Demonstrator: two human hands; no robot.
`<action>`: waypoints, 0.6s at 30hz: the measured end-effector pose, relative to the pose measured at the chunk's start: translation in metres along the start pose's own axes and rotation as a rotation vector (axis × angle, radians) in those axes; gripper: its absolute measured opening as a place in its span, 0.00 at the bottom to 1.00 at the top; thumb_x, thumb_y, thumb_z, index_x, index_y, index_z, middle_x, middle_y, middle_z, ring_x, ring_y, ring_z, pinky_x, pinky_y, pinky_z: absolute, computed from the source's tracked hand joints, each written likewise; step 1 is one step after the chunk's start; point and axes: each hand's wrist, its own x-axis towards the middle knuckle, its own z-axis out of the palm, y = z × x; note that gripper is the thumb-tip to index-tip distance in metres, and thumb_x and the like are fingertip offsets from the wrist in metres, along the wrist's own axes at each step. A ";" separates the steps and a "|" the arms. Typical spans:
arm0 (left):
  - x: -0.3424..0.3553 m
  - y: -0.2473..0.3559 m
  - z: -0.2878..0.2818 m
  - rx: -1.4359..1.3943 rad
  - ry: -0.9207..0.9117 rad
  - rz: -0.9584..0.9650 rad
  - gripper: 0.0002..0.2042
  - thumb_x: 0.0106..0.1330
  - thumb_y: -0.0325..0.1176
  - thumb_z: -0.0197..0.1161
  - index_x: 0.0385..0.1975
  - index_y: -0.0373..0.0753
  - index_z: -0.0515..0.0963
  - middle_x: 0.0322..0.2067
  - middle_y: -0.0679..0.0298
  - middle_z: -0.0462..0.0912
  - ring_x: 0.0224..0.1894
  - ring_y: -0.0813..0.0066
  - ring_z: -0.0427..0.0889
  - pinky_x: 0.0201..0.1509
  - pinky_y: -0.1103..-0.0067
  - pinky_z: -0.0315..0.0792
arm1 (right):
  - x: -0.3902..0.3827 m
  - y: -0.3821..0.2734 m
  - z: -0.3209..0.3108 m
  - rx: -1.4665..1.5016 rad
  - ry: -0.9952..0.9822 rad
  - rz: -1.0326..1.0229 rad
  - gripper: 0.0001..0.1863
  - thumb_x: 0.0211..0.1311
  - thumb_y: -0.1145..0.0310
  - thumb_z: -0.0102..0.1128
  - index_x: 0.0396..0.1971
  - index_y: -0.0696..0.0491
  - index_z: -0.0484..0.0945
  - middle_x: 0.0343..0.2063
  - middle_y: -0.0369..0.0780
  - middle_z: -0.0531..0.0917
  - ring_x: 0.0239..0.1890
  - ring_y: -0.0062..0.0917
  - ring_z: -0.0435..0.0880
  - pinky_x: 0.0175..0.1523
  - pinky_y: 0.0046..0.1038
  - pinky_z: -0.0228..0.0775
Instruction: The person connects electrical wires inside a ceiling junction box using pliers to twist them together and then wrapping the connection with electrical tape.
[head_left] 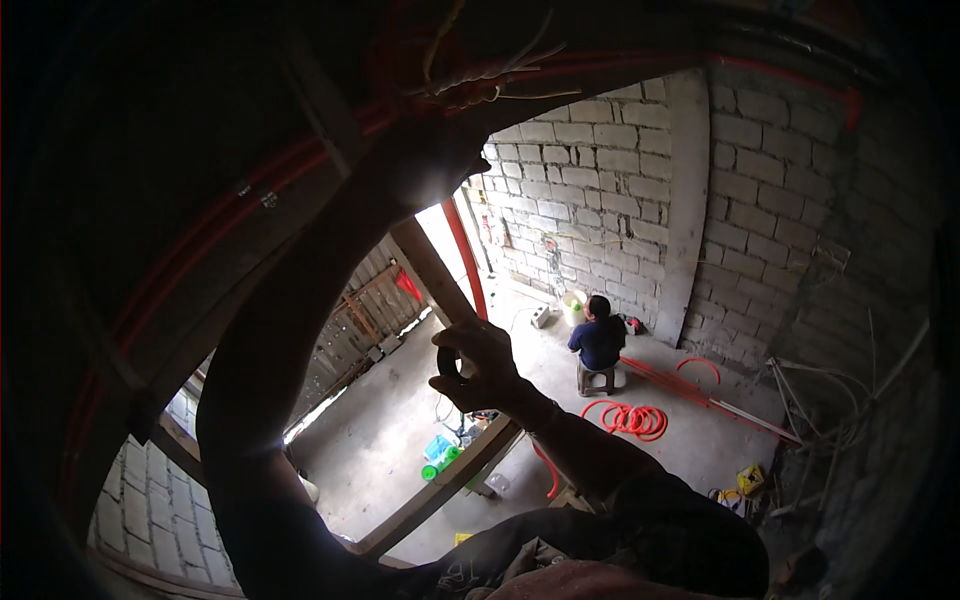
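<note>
My right hand (487, 366) is closed around a dark ring that looks like a roll of electrical tape (450, 364), pinched between thumb and fingers. Raised high, my left hand (425, 165) is in deep shadow beneath a twisted bundle of wires (465, 88) with loose pale ends. Its fingers are too dark to make out, and whether they touch the wires is unclear. Red conduit (215, 225) runs along the dark ceiling beside my left arm. Another red pipe (465, 260) drops down behind my hands.
Wooden beams (440, 490) cross below me, high over a concrete floor (385, 430). A person (599, 335) sits on a stool (596, 380) by the block wall (620, 180). Coiled orange tubing (628, 420), a bucket (573, 308) and tangled pale wires (830, 400) are lower right.
</note>
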 end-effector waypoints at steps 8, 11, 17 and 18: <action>0.005 -0.005 -0.029 -0.002 -0.407 -0.191 0.13 0.62 0.44 0.56 0.38 0.42 0.76 0.32 0.62 0.80 0.35 0.67 0.80 0.40 0.74 0.73 | -0.005 -0.006 0.001 -0.073 -0.016 -0.076 0.24 0.34 0.63 0.70 0.36 0.52 0.73 0.22 0.33 0.77 0.30 0.30 0.77 0.38 0.33 0.68; 0.004 0.008 -0.030 -0.578 -0.023 -0.389 0.12 0.64 0.40 0.53 0.42 0.44 0.76 0.38 0.61 0.79 0.40 0.68 0.79 0.45 0.73 0.72 | -0.006 -0.003 -0.005 -0.065 -0.025 -0.070 0.23 0.35 0.61 0.70 0.36 0.51 0.74 0.24 0.34 0.77 0.32 0.32 0.77 0.40 0.33 0.68; -0.053 0.000 -0.062 -0.037 0.106 -0.526 0.13 0.61 0.31 0.55 0.46 0.39 0.73 0.46 0.57 0.75 0.50 0.64 0.74 0.54 0.72 0.67 | -0.009 0.001 0.001 0.032 -0.070 -0.097 0.24 0.37 0.57 0.68 0.36 0.51 0.75 0.29 0.36 0.78 0.33 0.33 0.78 0.42 0.33 0.67; -0.059 0.002 -0.058 -0.042 0.114 -0.530 0.13 0.61 0.31 0.55 0.46 0.39 0.73 0.46 0.57 0.75 0.50 0.64 0.74 0.54 0.72 0.67 | -0.009 0.005 -0.001 0.032 -0.068 -0.104 0.24 0.37 0.57 0.68 0.37 0.52 0.74 0.30 0.36 0.78 0.33 0.33 0.78 0.42 0.33 0.67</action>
